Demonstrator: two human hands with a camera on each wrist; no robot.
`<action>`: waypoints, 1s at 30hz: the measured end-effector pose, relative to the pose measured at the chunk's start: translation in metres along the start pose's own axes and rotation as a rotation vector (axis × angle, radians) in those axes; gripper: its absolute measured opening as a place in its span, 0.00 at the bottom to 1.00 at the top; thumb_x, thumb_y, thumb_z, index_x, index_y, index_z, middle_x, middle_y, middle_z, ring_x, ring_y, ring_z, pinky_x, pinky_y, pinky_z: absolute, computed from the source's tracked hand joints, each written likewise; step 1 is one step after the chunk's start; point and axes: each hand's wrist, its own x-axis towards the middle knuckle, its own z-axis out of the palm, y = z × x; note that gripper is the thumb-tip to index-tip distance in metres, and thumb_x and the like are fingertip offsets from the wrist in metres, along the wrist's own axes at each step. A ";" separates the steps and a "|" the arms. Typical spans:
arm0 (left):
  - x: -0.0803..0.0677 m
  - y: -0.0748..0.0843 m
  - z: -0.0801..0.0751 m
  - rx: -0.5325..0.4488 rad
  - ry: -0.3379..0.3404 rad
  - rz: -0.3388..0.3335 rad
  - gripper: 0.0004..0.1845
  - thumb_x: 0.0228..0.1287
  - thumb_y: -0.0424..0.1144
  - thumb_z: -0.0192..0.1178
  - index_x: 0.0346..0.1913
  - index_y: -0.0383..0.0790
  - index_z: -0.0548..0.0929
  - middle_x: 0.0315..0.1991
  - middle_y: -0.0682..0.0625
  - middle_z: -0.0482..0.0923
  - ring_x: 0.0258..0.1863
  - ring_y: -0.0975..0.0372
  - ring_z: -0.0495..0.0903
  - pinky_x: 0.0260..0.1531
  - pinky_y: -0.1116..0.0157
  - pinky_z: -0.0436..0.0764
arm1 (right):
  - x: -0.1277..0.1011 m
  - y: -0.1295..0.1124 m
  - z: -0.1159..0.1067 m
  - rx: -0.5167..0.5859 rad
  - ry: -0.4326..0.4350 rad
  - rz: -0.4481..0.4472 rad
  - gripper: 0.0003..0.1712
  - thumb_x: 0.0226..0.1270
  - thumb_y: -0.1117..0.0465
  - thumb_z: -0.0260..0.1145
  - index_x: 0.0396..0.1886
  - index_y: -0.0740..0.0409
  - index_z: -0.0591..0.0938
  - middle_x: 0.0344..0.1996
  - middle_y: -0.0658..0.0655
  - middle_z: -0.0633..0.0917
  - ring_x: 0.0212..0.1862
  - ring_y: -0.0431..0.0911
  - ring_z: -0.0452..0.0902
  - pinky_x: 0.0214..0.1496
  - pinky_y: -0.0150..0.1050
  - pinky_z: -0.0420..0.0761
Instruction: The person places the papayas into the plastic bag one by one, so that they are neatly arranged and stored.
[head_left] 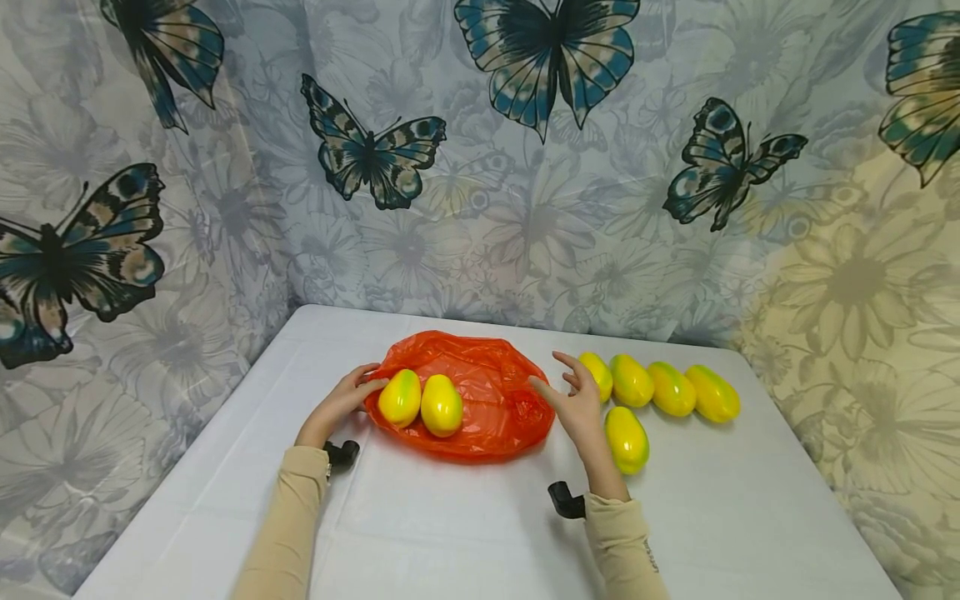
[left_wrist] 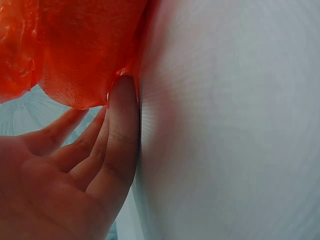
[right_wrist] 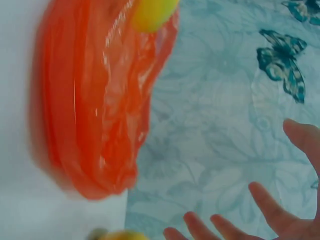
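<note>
Altogether 7 mangoes: 2 mangoes [head_left: 420, 403] upright on the orange bag [head_left: 487, 392], which stretches left-right; left hand [head_left: 341, 404] and right hand [head_left: 577, 400] open-fingered.

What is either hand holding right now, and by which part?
Nothing is gripped. The left hand lies with straight fingers against the left edge of the orange bag. The right hand is open beside the bag's right end, holding nothing.

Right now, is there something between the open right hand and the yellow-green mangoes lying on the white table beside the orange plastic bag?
Nothing visible. The right hand hovers open, with the nearest yellow-green mango just behind its fingers and another beside the wrist. The orange plastic bag lies on the hand's other side.
</note>
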 end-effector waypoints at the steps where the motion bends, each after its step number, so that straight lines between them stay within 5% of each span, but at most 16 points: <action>1: 0.000 0.000 0.000 0.001 -0.002 0.001 0.38 0.71 0.55 0.53 0.75 0.41 0.55 0.72 0.34 0.60 0.43 0.58 0.76 0.38 0.69 0.76 | -0.001 0.000 -0.004 -0.005 0.009 0.011 0.37 0.60 0.49 0.72 0.68 0.48 0.70 0.75 0.59 0.59 0.73 0.60 0.59 0.73 0.57 0.61; 9: -0.002 0.000 -0.001 0.013 -0.005 0.008 0.38 0.71 0.55 0.53 0.76 0.39 0.54 0.73 0.33 0.58 0.46 0.56 0.76 0.39 0.68 0.76 | -0.006 0.005 -0.028 -0.007 0.051 0.087 0.40 0.61 0.46 0.71 0.71 0.44 0.67 0.76 0.57 0.60 0.73 0.57 0.58 0.68 0.55 0.70; 30: 0.000 0.000 0.001 0.009 -0.013 0.010 0.40 0.71 0.56 0.53 0.76 0.39 0.53 0.73 0.33 0.58 0.43 0.59 0.76 0.38 0.68 0.76 | -0.022 0.028 -0.078 -0.006 0.214 0.140 0.46 0.59 0.44 0.72 0.74 0.48 0.63 0.78 0.56 0.55 0.77 0.59 0.49 0.75 0.63 0.51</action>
